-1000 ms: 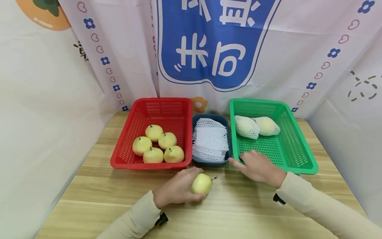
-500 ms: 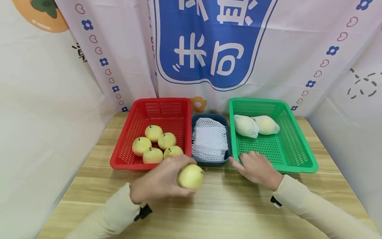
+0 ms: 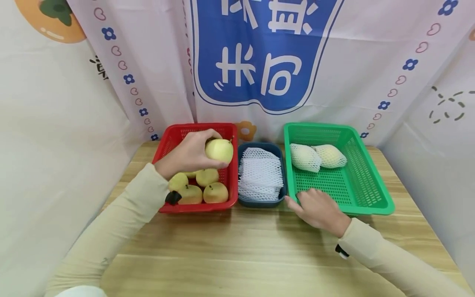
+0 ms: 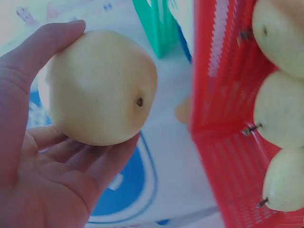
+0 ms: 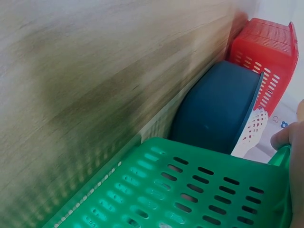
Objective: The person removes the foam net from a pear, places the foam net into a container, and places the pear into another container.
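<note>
A round yellow-green pear is gripped between the thumb and fingers of my left hand, raised over the red basket. In the left wrist view the thumb lies across one side of the pear and the fingers support the other. Several more pears sit in the red basket, partly covered by my left arm. My right hand holds the near left corner of the green basket, fingers over the rim. In the right wrist view the thumb hooks on that rim.
Between the baskets stands a dark blue box with a stack of white foam net sleeves. Two net-wrapped pears lie at the back left inside the green basket. A printed cloth hangs behind the wooden table.
My left hand has lifted the pear from the table in front and carried it left and back, over the red basket. My right hand has stayed at the green basket's corner.
</note>
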